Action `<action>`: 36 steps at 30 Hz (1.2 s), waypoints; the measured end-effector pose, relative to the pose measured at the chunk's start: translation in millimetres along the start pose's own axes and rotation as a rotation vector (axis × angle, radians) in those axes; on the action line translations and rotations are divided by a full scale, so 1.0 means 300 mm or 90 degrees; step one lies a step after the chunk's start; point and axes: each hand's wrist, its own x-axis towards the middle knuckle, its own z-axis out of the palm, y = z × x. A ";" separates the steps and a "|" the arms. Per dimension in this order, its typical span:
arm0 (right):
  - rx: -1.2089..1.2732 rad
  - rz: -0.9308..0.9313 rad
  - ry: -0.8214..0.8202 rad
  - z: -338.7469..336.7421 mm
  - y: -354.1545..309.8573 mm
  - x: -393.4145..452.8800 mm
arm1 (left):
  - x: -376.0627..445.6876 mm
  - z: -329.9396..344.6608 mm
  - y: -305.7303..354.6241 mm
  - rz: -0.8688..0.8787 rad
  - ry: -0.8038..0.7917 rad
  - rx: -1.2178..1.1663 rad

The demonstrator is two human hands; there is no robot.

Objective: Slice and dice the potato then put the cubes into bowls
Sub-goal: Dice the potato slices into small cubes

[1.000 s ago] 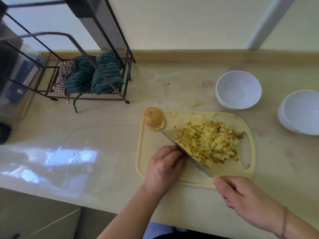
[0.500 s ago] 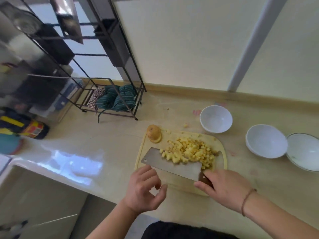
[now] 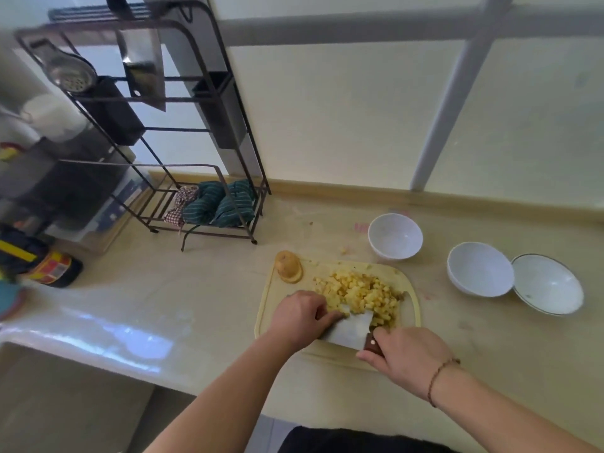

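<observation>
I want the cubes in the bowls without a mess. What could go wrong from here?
1. The left hand pushes potato cubes onto the cleaver with its fingers at the blade, so a slip might cut them.
2. The heap looks too big for the blade; cubes may spill on the way to the white bowl, which stands off the cutting board.

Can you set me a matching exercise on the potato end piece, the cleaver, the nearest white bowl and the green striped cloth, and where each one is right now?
Things:
1. potato end piece
2. cleaver
3. nearest white bowl
4. green striped cloth

Places:
A. on the rack's bottom shelf
B. on the counter, behind the board's right end
C. on the board's far left corner
D. blade laid flat at the diced pile

Pairs: 1-C, 2-D, 3-B, 4-A
</observation>
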 end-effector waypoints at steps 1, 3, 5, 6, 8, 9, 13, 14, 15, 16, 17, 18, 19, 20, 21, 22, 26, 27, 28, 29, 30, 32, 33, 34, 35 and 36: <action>-0.005 0.001 0.002 0.000 -0.003 -0.002 | 0.011 0.002 0.003 -0.006 -0.001 -0.008; -0.011 -0.006 0.007 -0.002 -0.013 -0.006 | 0.034 0.004 0.010 -0.028 0.002 -0.025; -0.014 -0.012 0.018 -0.005 -0.029 -0.010 | 0.050 0.002 0.013 -0.039 0.015 -0.047; -0.015 -0.012 0.021 -0.007 -0.037 -0.012 | 0.053 0.002 0.013 -0.034 0.022 -0.055; -0.021 -0.006 0.020 -0.013 -0.050 -0.014 | 0.052 0.006 0.011 -0.007 0.035 -0.070; -0.025 -0.004 0.018 -0.015 -0.054 -0.013 | 0.046 0.007 0.011 0.011 0.040 -0.075; -0.038 -0.005 0.020 -0.024 -0.058 -0.007 | 0.035 0.011 0.025 0.102 0.050 -0.026; -0.042 -0.006 0.019 -0.025 -0.057 -0.005 | 0.041 0.011 0.033 0.099 0.046 -0.017; -0.047 -0.007 0.017 -0.024 -0.056 -0.004 | 0.051 0.010 0.040 0.087 0.039 -0.011; -0.055 -0.008 0.014 -0.023 -0.055 -0.002 | 0.062 0.009 0.045 0.075 0.034 -0.005; -0.061 -0.009 0.010 -0.023 -0.054 -0.002 | 0.072 0.007 0.049 0.065 0.031 0.000; -0.067 -0.009 0.008 -0.023 -0.054 -0.003 | 0.080 0.006 0.052 0.056 0.029 0.003; -0.072 -0.009 0.006 -0.023 -0.055 -0.005 | 0.087 0.008 0.051 0.049 0.030 0.001; -0.075 -0.011 0.006 -0.024 -0.055 -0.007 | 0.095 0.012 0.049 0.043 0.031 -0.012; -0.076 -0.012 0.005 -0.024 -0.055 -0.011 | 0.101 0.016 0.045 0.046 0.033 -0.034; -0.076 -0.014 0.004 -0.026 -0.055 -0.014 | 0.105 0.019 0.039 0.062 0.035 -0.062; -0.037 -0.014 0.003 -0.026 -0.042 -0.033 | 0.125 -0.017 -0.030 0.164 0.094 -0.097; -0.010 -0.010 0.004 -0.023 -0.034 -0.042 | 0.133 -0.048 -0.060 0.154 0.123 -0.102; 0.023 -0.004 0.004 -0.019 -0.025 -0.054 | 0.141 -0.085 -0.095 0.129 0.153 -0.102; 0.055 0.004 0.004 -0.016 -0.016 -0.069 | 0.146 -0.124 -0.132 0.100 0.176 -0.090; 0.081 0.014 0.006 -0.014 -0.010 -0.086 | 0.150 -0.157 -0.166 0.064 0.174 -0.062; 0.109 0.047 0.014 -0.003 0.002 -0.114 | 0.150 -0.203 -0.211 0.004 0.090 0.035; 0.119 0.066 0.015 0.010 0.009 -0.122 | 0.152 -0.214 -0.222 -0.018 0.037 0.078; 0.126 0.081 0.015 0.021 0.013 -0.130 | 0.155 -0.218 -0.228 -0.034 -0.007 0.107; 0.132 0.092 0.008 0.028 0.014 -0.134 | 0.160 -0.218 -0.230 -0.040 -0.035 0.120; 0.136 0.100 -0.001 0.035 0.013 -0.137 | 0.167 -0.213 -0.233 -0.044 -0.048 0.120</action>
